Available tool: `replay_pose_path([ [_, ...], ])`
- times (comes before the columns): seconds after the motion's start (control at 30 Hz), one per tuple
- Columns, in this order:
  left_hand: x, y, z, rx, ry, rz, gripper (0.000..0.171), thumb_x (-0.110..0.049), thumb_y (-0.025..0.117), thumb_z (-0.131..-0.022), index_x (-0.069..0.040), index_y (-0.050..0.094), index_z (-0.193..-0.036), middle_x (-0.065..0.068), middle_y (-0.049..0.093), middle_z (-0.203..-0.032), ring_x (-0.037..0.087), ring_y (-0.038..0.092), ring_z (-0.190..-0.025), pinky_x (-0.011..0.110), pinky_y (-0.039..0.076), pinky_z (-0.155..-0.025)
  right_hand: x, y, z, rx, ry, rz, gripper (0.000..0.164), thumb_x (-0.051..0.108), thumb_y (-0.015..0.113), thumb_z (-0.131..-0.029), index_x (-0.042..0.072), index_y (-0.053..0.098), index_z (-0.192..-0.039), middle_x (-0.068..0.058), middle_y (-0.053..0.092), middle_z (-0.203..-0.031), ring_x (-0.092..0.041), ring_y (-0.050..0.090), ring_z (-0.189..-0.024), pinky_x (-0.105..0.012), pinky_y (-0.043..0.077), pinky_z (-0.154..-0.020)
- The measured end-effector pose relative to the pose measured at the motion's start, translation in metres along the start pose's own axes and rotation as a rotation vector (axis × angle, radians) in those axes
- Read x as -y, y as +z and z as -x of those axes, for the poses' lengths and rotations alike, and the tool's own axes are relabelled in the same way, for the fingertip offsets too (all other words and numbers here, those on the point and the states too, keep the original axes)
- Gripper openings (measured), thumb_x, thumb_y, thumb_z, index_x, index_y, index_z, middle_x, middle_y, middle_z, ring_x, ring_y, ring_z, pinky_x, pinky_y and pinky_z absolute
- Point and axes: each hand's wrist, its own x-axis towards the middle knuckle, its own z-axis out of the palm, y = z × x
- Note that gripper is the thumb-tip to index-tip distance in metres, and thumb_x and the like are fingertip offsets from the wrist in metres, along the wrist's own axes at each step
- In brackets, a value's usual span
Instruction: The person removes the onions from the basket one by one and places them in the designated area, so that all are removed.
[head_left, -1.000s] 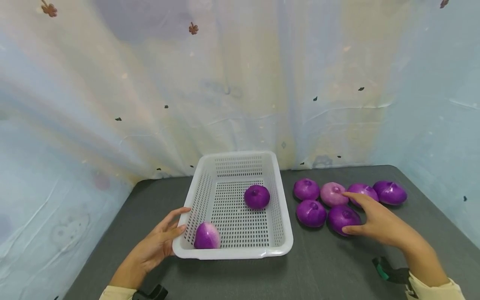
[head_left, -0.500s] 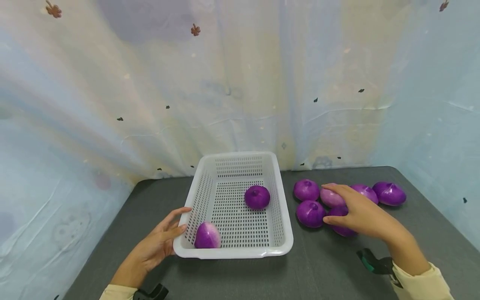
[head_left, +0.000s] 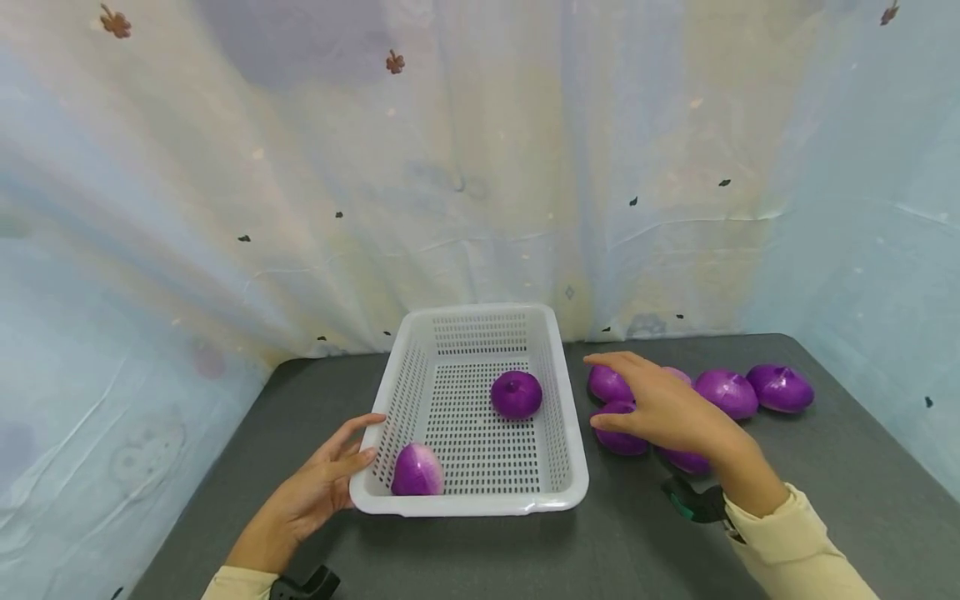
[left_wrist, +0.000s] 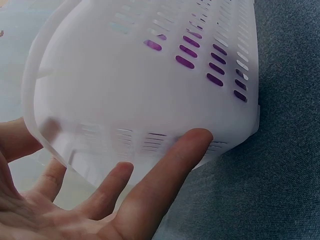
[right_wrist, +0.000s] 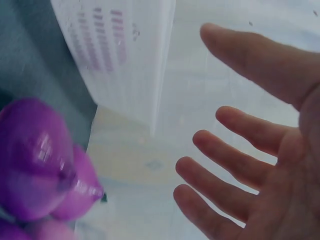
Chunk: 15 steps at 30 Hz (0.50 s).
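A white slotted plastic basket (head_left: 468, 505) stands on the dark table. In it lie a purple onion (head_left: 516, 394) at the right and a purple-and-white onion (head_left: 417, 469) in the near left corner. My left hand (head_left: 315, 483) holds the basket's near left side at the rim; in the left wrist view, fingers (left_wrist: 165, 185) lie along its outer wall. My right hand (head_left: 667, 408), fingers spread and holding nothing, hovers over a cluster of glossy onions right of the basket, partly hiding them. In the right wrist view, onions (right_wrist: 35, 160) show below the hand, apart from it.
At the far right of the cluster sit two purple onions, one (head_left: 726, 393) beside the other (head_left: 782, 387). A pale patterned curtain (head_left: 480, 167) hangs behind the table (head_left: 600, 550), close to the basket's far side.
My right hand has moved left across the onions toward the basket, uncovering those at the right. The left hand and the basket stay in place.
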Motion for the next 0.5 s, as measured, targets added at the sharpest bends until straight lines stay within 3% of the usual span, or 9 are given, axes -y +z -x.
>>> replay_pose_path([
  [0.23, 0.001, 0.0, -0.001, 0.0, -0.003, -0.004, 0.044, -0.018, 0.047, -0.106, -0.034, 0.036, -0.146, -0.006, 0.052, -0.137, 0.021, 0.066, -0.11, 0.046, 0.059, -0.081, 0.019, 0.017, -0.023, 0.021, -0.032, -0.015, 0.07, 0.03, 0.078, -0.086, 0.012, 0.046, -0.147, -0.013, 0.049, -0.147, -0.033, 0.05, -0.134, -0.057, 0.042, -0.107],
  [0.5, 0.0, 0.0, 0.0, 0.003, 0.004, -0.012, 0.043, -0.018, 0.047, -0.106, -0.034, 0.038, -0.144, -0.009, 0.053, -0.136, 0.02, 0.066, -0.109, 0.044, 0.059, -0.08, 0.034, 0.045, -0.049, 0.07, -0.095, -0.018, 0.068, 0.03, 0.078, -0.087, 0.015, 0.048, -0.145, -0.008, 0.05, -0.148, -0.03, 0.049, -0.135, -0.055, 0.044, -0.107],
])
